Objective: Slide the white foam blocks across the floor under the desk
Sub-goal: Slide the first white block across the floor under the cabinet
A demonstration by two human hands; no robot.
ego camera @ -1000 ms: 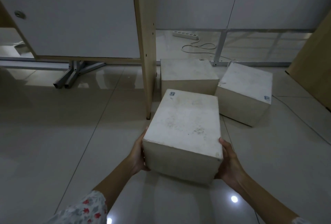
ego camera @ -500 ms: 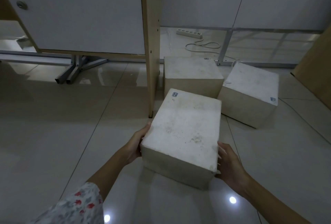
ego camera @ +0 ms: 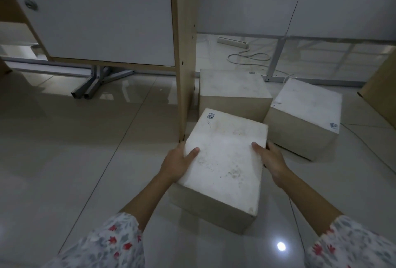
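The near block [ego camera: 222, 160] is seen at frame centre on the floor [ego camera: 64, 160], just right of the counter's side panel [ego camera: 182, 53]. A second block [ego camera: 233, 94] is set behind it, a third [ego camera: 304, 117] at its right. A power strip [ego camera: 233, 42] is placed farther back.

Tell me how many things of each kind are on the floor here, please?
White foam blocks: 3, one held between both hands, one behind it, one to its right
Power strips: 1, with its cable
Total: 4
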